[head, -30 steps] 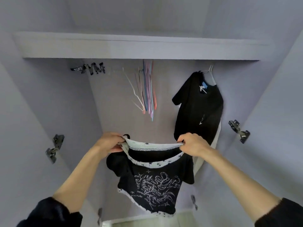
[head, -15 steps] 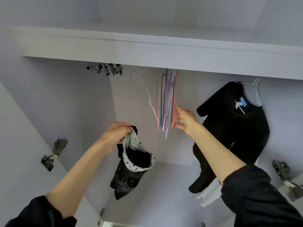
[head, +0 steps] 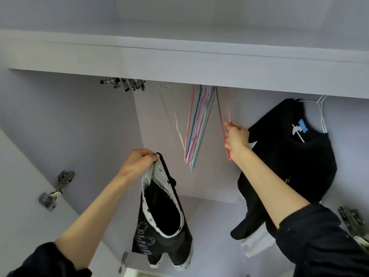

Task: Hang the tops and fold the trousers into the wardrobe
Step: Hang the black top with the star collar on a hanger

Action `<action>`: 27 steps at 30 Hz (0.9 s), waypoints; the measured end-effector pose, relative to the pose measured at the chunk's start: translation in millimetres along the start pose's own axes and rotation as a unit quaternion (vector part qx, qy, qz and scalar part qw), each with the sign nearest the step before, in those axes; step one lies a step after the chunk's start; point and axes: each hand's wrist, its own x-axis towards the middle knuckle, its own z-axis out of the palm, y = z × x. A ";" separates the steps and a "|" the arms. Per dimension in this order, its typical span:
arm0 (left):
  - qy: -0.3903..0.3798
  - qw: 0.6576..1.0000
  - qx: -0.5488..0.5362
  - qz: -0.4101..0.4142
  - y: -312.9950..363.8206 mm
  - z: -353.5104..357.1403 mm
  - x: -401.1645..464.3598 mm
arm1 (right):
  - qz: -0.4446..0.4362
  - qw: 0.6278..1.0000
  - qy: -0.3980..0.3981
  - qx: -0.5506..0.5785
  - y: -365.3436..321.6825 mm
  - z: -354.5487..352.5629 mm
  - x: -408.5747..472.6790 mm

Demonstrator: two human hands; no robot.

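Observation:
My left hand point(head: 137, 161) grips the collar of a black top with white star trim and white print point(head: 161, 220), which dangles inside the wardrobe. My right hand point(head: 236, 137) holds a thin red hanger point(head: 220, 116) and has drawn it to the right, away from a bunch of several pink, blue and teal hangers point(head: 196, 128) on the rail. A white hanger point(head: 175, 124) hangs left of the bunch. A black top point(head: 295, 166) hangs on a white hanger point(head: 321, 112) at the right.
A white shelf board point(head: 179, 66) runs across above the rail. Metal clip hangers point(head: 124, 84) hang at the upper left. Door hinges point(head: 57, 188) point(head: 354, 222) stick out on both open doors. A white garment point(head: 253, 244) shows beneath the hung black top.
My right hand let go of the printed top, reached up to the hangers and took hold of the red one, pulling it right. The top now dangles from my left hand alone.

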 end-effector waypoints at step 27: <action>-0.081 0.988 0.063 -0.114 -34.2 31.2 -4.6 | 0.097 0.990 0.098 -0.032 136.3 -114.1 -49.0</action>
